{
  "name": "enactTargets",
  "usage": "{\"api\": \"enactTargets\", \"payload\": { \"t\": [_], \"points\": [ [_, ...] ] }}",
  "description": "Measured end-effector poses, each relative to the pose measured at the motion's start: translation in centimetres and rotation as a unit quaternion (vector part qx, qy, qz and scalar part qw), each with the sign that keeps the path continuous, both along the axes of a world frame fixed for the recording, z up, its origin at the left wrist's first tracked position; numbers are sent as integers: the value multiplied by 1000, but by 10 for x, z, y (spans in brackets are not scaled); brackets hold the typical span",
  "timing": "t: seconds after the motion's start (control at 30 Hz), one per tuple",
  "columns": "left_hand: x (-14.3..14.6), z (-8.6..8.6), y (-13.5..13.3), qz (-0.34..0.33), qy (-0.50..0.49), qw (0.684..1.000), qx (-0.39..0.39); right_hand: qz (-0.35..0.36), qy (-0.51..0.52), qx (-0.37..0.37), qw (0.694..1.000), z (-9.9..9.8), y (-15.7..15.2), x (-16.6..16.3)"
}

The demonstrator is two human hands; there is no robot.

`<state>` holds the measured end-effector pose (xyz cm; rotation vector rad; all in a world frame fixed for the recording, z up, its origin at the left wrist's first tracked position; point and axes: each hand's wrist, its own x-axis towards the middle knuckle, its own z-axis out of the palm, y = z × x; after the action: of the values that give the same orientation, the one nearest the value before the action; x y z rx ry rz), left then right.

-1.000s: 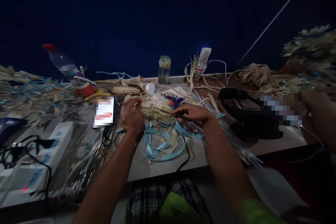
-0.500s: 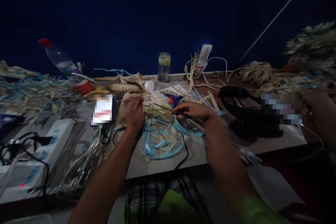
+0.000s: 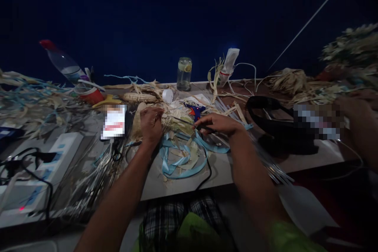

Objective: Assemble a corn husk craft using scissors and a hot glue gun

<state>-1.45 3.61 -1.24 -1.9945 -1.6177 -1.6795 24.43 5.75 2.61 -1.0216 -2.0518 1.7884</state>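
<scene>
My left hand is closed in a pinch over the middle of the table; what lies between its fingertips is too small to make out. My right hand grips a thin dark pointed tool, whose tip reaches left toward my left fingers. I cannot tell whether it is tweezers or scissors. Below and between the hands, a light blue ribbon lies in loops among pale husk scraps. A blue and orange glue gun with a small red light rests just behind my right fingers.
Behind are a corn cob, a glass jar and a tilted bottle. At left lie a lit phone, thin wires and a power strip. A black band-shaped object and another person's hand are at right.
The left fingers have shifted slightly toward the tool's tip. My right hand keeps its hold almost in place. The view has turned a little.
</scene>
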Motion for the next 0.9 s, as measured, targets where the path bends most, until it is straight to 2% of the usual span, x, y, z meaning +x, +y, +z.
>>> {"api": "enactTargets", "payload": {
  "t": [0.9],
  "points": [
    [0, -2, 2, -27, 21, 998, 48, 8, 7, -7, 1000, 3, -2, -1]
  ]
}}
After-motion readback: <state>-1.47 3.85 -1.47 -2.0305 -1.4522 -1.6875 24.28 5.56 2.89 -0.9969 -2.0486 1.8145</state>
